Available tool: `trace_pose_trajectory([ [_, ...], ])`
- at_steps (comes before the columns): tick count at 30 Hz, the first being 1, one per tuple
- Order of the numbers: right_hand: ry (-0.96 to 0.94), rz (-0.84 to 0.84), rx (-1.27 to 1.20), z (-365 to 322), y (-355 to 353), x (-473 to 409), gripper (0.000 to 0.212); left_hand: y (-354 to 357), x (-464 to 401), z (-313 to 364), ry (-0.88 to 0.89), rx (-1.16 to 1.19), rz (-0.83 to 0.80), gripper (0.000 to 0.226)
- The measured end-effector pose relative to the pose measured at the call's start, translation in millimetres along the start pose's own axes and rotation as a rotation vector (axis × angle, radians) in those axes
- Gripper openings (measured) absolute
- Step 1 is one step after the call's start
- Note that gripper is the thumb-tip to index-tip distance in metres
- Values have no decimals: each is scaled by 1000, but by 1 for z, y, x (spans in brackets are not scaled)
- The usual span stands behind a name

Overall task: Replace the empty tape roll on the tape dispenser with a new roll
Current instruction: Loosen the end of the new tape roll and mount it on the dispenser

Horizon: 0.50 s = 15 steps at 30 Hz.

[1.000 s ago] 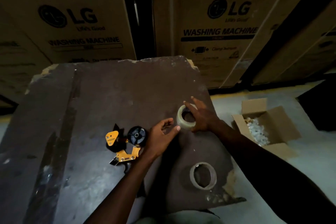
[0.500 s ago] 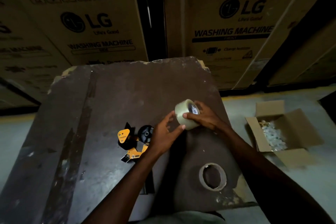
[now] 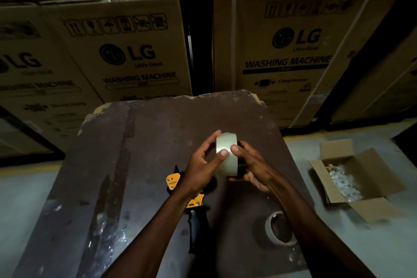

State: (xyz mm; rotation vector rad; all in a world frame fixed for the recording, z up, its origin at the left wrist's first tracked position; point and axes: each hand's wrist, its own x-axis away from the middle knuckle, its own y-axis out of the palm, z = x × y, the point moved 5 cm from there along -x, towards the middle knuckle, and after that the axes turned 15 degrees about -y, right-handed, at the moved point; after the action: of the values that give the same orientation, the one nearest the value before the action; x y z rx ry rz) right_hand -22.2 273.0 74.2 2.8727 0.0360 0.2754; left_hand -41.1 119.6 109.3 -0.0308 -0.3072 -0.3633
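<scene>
A full roll of clear tape (image 3: 227, 158) is held on edge above the dark table (image 3: 158, 133). My left hand (image 3: 203, 165) grips its left side, thumb pressed on the outer face. My right hand (image 3: 252, 165) holds its right side, a fingertip on the face beside the left thumb. The yellow and black tape dispenser (image 3: 191, 207) lies on the table under my left wrist, its wheel hidden by the hand, its black handle pointing toward me. The empty cardboard core (image 3: 279, 228) lies flat near the table's front right, partly behind my right forearm.
Large LG washing-machine cartons (image 3: 135, 52) stand stacked right behind the table. An open cardboard box (image 3: 352, 178) with white pieces inside sits on the grey floor to the right. The table's corners are chipped and its left side has shiny streaks.
The tape roll was lifted off the table and turned on edge between both hands. My left hand left the dispenser's side and took hold of the roll. The view tilted up.
</scene>
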Motion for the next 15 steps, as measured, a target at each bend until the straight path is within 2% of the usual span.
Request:
trace_pose_trajectory([
  [8,-65,-97,31,-25,25,-3,74,-13,8,21,-76,241,-100,53],
  [15,-97,-85,50,-42,44,-1,52,-22,19,35,-51,221,-95,56],
])
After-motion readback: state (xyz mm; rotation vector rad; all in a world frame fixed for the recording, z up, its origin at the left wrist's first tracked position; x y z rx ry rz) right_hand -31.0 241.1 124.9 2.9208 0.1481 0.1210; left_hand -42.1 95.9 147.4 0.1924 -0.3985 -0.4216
